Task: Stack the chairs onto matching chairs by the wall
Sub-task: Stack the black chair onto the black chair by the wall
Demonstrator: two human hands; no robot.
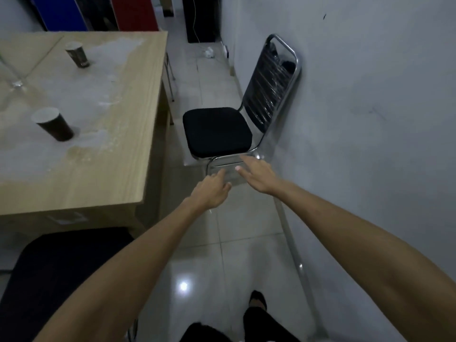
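Against the grey wall on the right of the head view stands a chair with a black padded seat, a dark slatted backrest and a chrome tube frame; the backrest leans at or against the wall, and the seat faces the table. No second chair is stacked on it. Both bare arms reach forward toward its near edge. The left hand is loosely open, fingers partly curled, holding nothing, and sits just short of the chrome front rail below the seat. The right hand is open and flat, fingers extended toward the same rail; whether the fingertips touch the metal cannot be told through the blur. A light wooden table occupies the left side, its top marked with pale smears. Two dark paper cups stand on it, well apart: the near cup and the far cup. A dark padded seat lies low at the left, beside the table's near corner. The floor is glossy pale tile.
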